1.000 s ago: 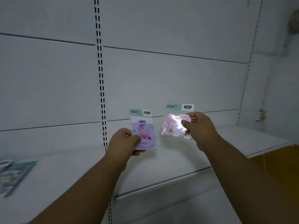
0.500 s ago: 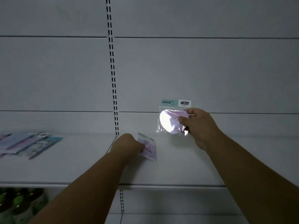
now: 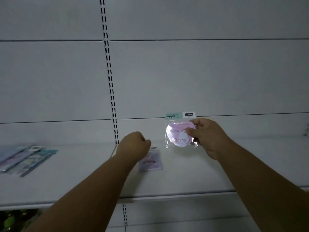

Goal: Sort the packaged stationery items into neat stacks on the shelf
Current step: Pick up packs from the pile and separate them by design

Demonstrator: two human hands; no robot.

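Observation:
A flat purple packet (image 3: 151, 162) with a cartoon print lies on the white shelf (image 3: 184, 178) near the middle. My left hand (image 3: 134, 146) hovers over its top left corner with fingers curled; whether they still pinch the packet is hidden. My right hand (image 3: 206, 137) pinches the right side of a clear packet (image 3: 178, 134) that holds a pink heart-shaped pad with a rabbit and has a green and white header card. That packet is held upright above the shelf, to the right of the purple one.
A loose pile of several pastel stationery packets (image 3: 25, 159) lies on the shelf at the far left. A slotted upright (image 3: 109, 77) runs down the white back panel. Green items (image 3: 10, 221) show on the lower level at bottom left.
My left hand has lowered the purple packet from upright in the air until it lies flat on the shelf. My right hand has kept the heart packet raised, almost in place.

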